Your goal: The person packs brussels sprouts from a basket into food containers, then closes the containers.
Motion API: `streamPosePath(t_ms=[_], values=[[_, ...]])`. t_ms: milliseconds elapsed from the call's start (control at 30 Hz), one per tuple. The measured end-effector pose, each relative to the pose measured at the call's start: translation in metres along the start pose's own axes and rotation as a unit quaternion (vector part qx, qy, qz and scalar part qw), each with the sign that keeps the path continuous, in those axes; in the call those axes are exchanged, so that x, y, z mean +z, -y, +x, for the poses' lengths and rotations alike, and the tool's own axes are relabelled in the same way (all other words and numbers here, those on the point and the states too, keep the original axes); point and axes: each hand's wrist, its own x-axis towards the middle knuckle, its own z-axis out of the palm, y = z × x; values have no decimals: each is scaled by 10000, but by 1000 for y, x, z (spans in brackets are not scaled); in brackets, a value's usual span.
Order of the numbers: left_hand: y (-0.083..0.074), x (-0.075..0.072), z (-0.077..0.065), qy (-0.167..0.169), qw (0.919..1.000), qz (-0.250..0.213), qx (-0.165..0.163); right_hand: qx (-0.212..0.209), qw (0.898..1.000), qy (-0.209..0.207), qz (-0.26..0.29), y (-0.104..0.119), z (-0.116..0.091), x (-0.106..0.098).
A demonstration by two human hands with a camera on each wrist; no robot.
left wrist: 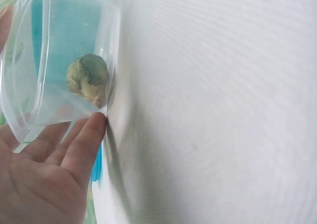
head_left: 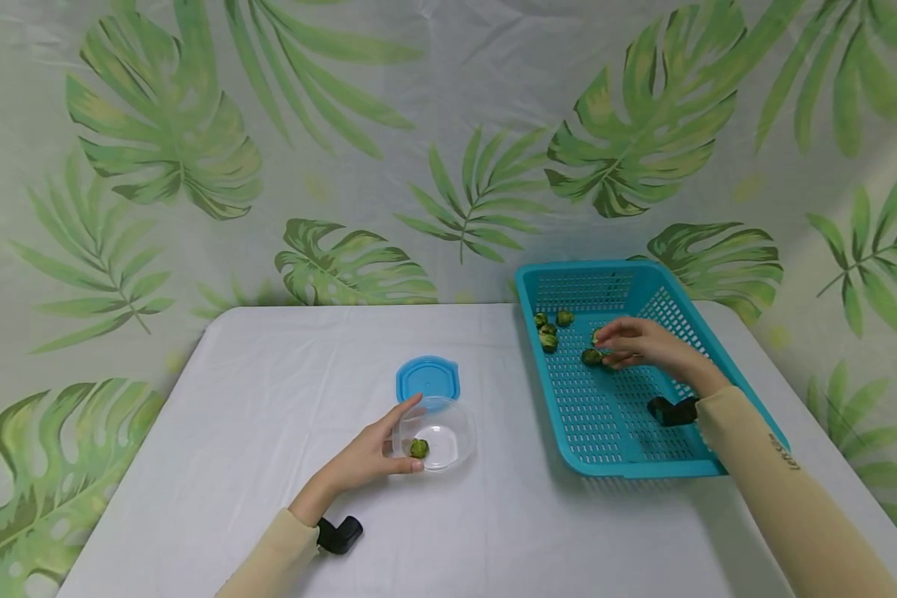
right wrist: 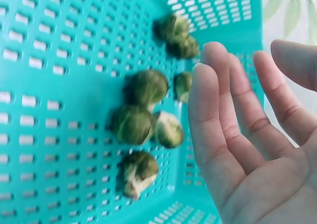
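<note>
Left hand (head_left: 363, 457) grips one clear plastic tub (head_left: 448, 444); right hand (head_left: 658, 342) relaxed.
Round green sprouts (right wrist: 132, 125): one inside, seven near right hand.

The right hand (right wrist: 271, 167) is positioned at the teal basket (right wrist: 54, 87), palm visible, fingers extended. Seven green sprouts (right wrist: 149, 86) lie on the perforated basket floor, several touching. Leaf-patterned cloth (right wrist: 297, 16) appears beyond the rim.

Tub (head_left: 447, 438) left of basket (head_left: 605, 425), lid (head_left: 428, 378) behind
</note>
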Motion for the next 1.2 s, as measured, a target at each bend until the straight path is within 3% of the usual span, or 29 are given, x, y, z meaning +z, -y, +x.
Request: streamPosePath(t_ms=[567, 1200], values=[[1, 1, 0, 0, 10000, -11, -8, 746, 9967, 43, -308, -24, -1, -15], [0, 1, -1, -37, 10000, -16, -69, 839, 9937, 263, -692, -26, 6, -12]])
